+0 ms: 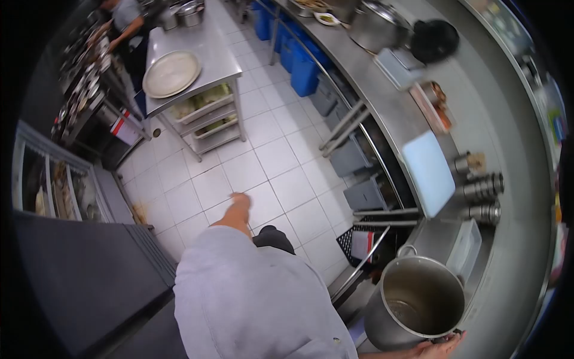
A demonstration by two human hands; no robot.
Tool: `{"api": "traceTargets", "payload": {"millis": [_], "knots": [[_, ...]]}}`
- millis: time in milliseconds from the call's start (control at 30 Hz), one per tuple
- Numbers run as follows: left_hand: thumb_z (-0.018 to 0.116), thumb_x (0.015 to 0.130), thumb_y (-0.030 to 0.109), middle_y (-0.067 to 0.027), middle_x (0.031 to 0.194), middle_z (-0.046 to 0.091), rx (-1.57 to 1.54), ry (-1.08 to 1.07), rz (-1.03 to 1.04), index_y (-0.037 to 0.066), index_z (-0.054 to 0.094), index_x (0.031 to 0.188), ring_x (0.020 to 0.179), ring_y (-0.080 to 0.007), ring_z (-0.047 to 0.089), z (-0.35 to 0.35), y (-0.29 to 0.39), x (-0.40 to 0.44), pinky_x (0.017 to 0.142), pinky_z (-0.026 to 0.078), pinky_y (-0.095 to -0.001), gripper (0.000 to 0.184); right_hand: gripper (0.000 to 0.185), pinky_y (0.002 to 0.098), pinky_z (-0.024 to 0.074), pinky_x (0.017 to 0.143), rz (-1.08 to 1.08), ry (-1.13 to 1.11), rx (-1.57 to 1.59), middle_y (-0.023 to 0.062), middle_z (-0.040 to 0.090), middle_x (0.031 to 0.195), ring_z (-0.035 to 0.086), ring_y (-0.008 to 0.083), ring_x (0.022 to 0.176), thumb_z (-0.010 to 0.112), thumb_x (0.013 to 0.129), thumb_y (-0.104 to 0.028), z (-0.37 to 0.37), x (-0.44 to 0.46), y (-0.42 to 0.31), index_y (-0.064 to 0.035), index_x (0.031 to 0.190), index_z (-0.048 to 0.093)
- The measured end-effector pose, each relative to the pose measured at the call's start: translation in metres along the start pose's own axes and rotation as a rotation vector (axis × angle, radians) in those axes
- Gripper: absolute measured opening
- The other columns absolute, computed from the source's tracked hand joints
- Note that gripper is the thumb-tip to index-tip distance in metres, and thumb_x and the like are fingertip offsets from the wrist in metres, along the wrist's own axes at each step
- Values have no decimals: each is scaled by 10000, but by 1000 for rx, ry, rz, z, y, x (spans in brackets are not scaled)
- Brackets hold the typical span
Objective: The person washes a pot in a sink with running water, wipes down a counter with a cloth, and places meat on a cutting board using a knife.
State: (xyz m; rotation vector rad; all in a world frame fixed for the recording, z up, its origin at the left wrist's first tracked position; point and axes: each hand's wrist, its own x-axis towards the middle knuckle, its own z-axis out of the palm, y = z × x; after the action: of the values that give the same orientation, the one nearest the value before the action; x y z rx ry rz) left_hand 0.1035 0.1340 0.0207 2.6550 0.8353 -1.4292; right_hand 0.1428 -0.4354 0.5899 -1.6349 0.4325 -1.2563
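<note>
A large, deep metal pot [382, 314] stands at the lower right, its mouth facing up and its inside mostly bare. At the pot's near rim, my right hand [439, 347] is closed around the lower handle. A second loop handle shows at the pot's far side. My left hand [241, 200] hangs in front of my body over the white tiled floor, touching nothing; it is small and blurred, and its fingers cannot be made out.
A steel counter [382, 105] along the right bears a pale cutting board [428, 172], a lidded pot [378, 27] and a food tray [431, 107]. Ahead left, a steel table [212, 45] holds a round tray [171, 74]. A person [125, 27] stands beyond it.
</note>
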Motion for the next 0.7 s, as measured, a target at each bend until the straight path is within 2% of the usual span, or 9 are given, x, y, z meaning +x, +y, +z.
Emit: {"api": "traceTargets", "payload": {"millis": [100,133,167,233,333,467,533,567,700], "knots": [[634,835,204,-104,1350,535,-500,-261,-298,125,597,1258,1235,-322,518,-18,-130,-84,981,426,-538,432,273,279,437,720,172,-156,97,75,585,1114,510,150,785,572,916,-202,64,-16,13,65,959,612],[601,824,242,-148,1281,577,-632,-181,-306,68,641,1171,1182,-309,562,25,-158,-63,968,464,-443,390,243,283,433,735,309,-293,151,43,589,989,514,146,797,593,909,-219,77,-4,49,22,924,623],[584,820,286,-169,1233,598,-609,-99,-247,43,660,1113,1145,-323,578,73,-181,-28,955,473,-424,388,223,281,432,727,232,-352,108,6,558,842,525,131,790,621,887,-238,104,-19,56,-20,932,630],[523,825,373,-213,1099,645,-640,101,-134,-1,696,972,1048,-363,609,107,-205,-24,920,487,-422,437,190,271,424,687,459,-454,255,-4,515,749,502,109,725,634,857,-235,163,-56,81,-49,898,631],[504,854,381,-204,1036,658,-723,337,-186,15,697,943,976,-376,619,162,-203,-15,888,481,-465,423,145,284,427,623,798,-630,261,-1,513,698,492,117,639,612,834,-215,255,-119,106,-83,787,575],[523,829,443,-193,1145,633,-975,54,-264,24,675,1051,1079,-376,595,158,-163,-45,944,469,-441,498,89,276,414,577,1022,-978,215,-1,497,645,502,130,609,595,778,-169,379,-219,152,-108,738,543],[536,850,472,-192,886,692,-950,56,-223,-6,692,940,680,-304,680,172,-139,-42,654,560,-415,510,91,254,400,540,1059,-1068,126,0,470,622,470,125,567,577,763,-162,438,-280,174,-105,722,519],[516,834,500,-189,1207,604,-1031,-227,-217,60,676,1083,1161,-358,547,160,-134,-46,989,436,-422,531,80,257,396,536,1083,-1120,107,2,463,622,457,131,559,574,758,-154,465,-305,185,-107,724,520],[539,833,501,-193,1175,624,-1017,-225,-233,32,675,1067,1130,-365,566,111,-122,-66,969,445,-427,542,66,262,392,532,1160,-1181,7,13,444,624,427,139,546,585,745,-122,570,-386,219,-108,734,522]]}}
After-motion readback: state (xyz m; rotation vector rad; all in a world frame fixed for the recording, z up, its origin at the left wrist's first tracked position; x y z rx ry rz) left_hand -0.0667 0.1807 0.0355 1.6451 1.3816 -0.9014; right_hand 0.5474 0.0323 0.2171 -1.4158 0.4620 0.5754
